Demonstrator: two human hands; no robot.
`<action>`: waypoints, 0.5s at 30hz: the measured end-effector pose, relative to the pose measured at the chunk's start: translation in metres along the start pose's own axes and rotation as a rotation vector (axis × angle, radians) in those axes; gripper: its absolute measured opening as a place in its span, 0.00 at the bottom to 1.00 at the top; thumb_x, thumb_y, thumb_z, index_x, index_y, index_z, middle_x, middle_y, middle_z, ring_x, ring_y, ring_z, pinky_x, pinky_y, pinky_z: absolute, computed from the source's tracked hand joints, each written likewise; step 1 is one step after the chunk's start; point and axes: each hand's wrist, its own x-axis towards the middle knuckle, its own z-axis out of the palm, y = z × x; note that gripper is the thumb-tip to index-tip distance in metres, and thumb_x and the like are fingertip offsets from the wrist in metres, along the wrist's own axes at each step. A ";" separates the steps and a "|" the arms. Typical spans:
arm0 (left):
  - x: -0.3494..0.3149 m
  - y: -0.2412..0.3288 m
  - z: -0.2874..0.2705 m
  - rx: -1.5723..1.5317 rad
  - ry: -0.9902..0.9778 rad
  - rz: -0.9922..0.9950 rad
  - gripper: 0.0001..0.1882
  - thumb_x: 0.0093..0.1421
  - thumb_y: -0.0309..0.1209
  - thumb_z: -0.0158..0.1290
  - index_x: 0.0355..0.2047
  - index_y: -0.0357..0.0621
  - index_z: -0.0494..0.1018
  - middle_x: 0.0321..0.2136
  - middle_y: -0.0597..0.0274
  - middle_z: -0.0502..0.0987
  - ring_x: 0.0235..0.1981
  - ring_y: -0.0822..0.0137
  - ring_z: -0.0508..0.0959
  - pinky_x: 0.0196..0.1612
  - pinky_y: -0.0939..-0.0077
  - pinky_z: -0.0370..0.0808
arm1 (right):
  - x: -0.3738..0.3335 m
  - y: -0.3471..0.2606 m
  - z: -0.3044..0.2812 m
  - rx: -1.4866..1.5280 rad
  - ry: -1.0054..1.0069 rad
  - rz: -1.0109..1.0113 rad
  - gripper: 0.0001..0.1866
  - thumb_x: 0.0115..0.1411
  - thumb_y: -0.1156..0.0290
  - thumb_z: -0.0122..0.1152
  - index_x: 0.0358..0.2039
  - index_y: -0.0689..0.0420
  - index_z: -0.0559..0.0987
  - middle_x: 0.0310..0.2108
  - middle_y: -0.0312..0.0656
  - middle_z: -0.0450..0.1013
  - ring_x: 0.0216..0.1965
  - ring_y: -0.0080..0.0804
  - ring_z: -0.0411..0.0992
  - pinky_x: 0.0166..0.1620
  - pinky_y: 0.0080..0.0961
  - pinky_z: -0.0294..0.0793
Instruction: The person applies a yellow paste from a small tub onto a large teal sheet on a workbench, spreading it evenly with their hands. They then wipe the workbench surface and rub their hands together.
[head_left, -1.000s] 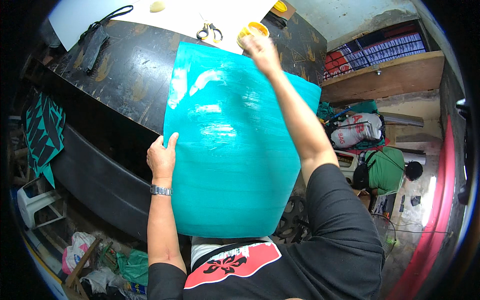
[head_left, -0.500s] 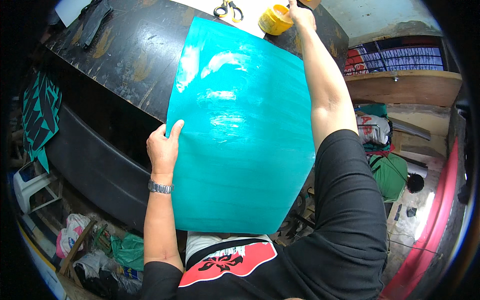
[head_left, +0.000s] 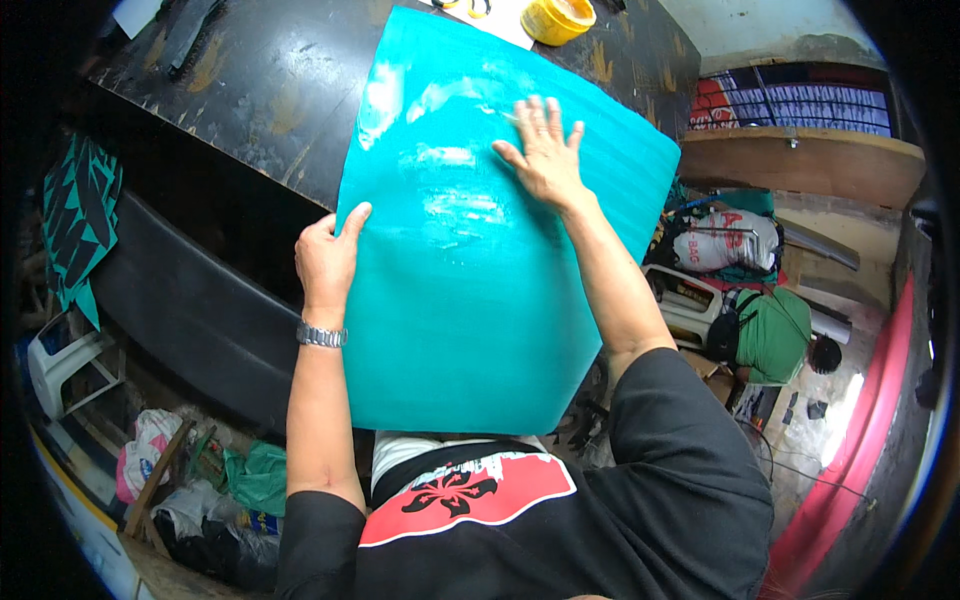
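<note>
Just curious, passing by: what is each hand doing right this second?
Left hand: grips the left edge of the teal sheet, thumb on top.
Right hand: open, fingers spread, lying flat on the sheet, gripping nothing.

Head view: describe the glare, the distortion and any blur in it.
Head view: white glare streaks the glossy teal sheet around the flat right hand; the left hand grips its left edge in even light. Fisheye bending curves the black table edge, and dark corners ring the picture. The centre is sharp; the person in green at the right looks small and soft.
</note>
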 end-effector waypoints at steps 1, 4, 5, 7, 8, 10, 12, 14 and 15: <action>0.001 -0.002 0.000 -0.008 -0.027 -0.038 0.31 0.55 0.53 0.59 0.16 0.33 0.68 0.11 0.49 0.65 0.14 0.58 0.61 0.22 0.61 0.63 | -0.006 0.002 0.003 -0.020 0.015 0.150 0.46 0.61 0.34 0.37 0.69 0.52 0.45 0.71 0.43 0.37 0.72 0.43 0.29 0.65 0.62 0.23; 0.005 -0.007 0.003 -0.081 -0.067 -0.065 0.31 0.55 0.53 0.59 0.16 0.33 0.69 0.10 0.52 0.64 0.14 0.67 0.62 0.22 0.63 0.63 | -0.002 -0.003 0.006 0.075 0.047 0.213 0.52 0.57 0.28 0.38 0.69 0.56 0.45 0.71 0.45 0.36 0.72 0.41 0.28 0.66 0.61 0.23; 0.007 -0.008 0.002 -0.116 -0.079 -0.066 0.32 0.55 0.54 0.59 0.16 0.33 0.69 0.10 0.52 0.64 0.14 0.70 0.62 0.22 0.64 0.64 | 0.004 -0.010 0.006 0.106 0.085 0.156 0.53 0.56 0.28 0.39 0.69 0.56 0.45 0.71 0.45 0.36 0.72 0.42 0.28 0.66 0.61 0.23; 0.011 -0.011 -0.003 -0.068 -0.177 -0.124 0.32 0.57 0.57 0.54 0.17 0.35 0.73 0.11 0.57 0.68 0.17 0.75 0.63 0.24 0.72 0.65 | 0.015 -0.038 0.013 0.141 0.095 0.082 0.54 0.55 0.27 0.39 0.69 0.57 0.45 0.71 0.45 0.37 0.72 0.42 0.29 0.66 0.61 0.23; 0.010 -0.013 -0.009 -0.218 -0.225 -0.184 0.32 0.58 0.58 0.53 0.20 0.36 0.75 0.14 0.59 0.70 0.19 0.76 0.65 0.26 0.74 0.66 | 0.020 -0.052 0.016 0.151 0.111 0.047 0.54 0.55 0.27 0.39 0.69 0.57 0.45 0.71 0.45 0.37 0.72 0.42 0.29 0.66 0.61 0.24; 0.007 -0.016 -0.024 -0.532 -0.332 -0.315 0.32 0.61 0.59 0.49 0.25 0.38 0.77 0.20 0.63 0.76 0.22 0.77 0.68 0.29 0.79 0.67 | 0.035 -0.075 0.020 0.165 0.173 -0.049 0.55 0.55 0.26 0.38 0.69 0.57 0.45 0.71 0.45 0.36 0.72 0.42 0.29 0.66 0.62 0.24; -0.001 -0.023 -0.040 -0.686 -0.506 -0.216 0.29 0.63 0.53 0.50 0.41 0.35 0.75 0.34 0.64 0.78 0.34 0.76 0.76 0.39 0.79 0.73 | 0.046 -0.088 0.021 0.152 0.171 -0.107 0.55 0.54 0.25 0.38 0.69 0.55 0.46 0.71 0.45 0.36 0.72 0.42 0.30 0.66 0.62 0.24; -0.011 -0.029 -0.048 -0.520 -0.598 -0.034 0.22 0.62 0.43 0.55 0.42 0.33 0.75 0.35 0.62 0.79 0.36 0.77 0.77 0.41 0.78 0.74 | 0.056 -0.094 0.020 0.123 0.188 -0.183 0.54 0.53 0.24 0.37 0.69 0.53 0.47 0.71 0.44 0.37 0.72 0.41 0.31 0.66 0.61 0.24; -0.016 -0.031 -0.046 -0.582 -0.630 -0.109 0.17 0.60 0.35 0.58 0.42 0.32 0.75 0.35 0.61 0.80 0.34 0.78 0.77 0.40 0.78 0.75 | 0.061 -0.096 0.019 0.117 0.196 -0.232 0.54 0.53 0.24 0.37 0.69 0.52 0.48 0.71 0.43 0.37 0.72 0.41 0.31 0.66 0.61 0.25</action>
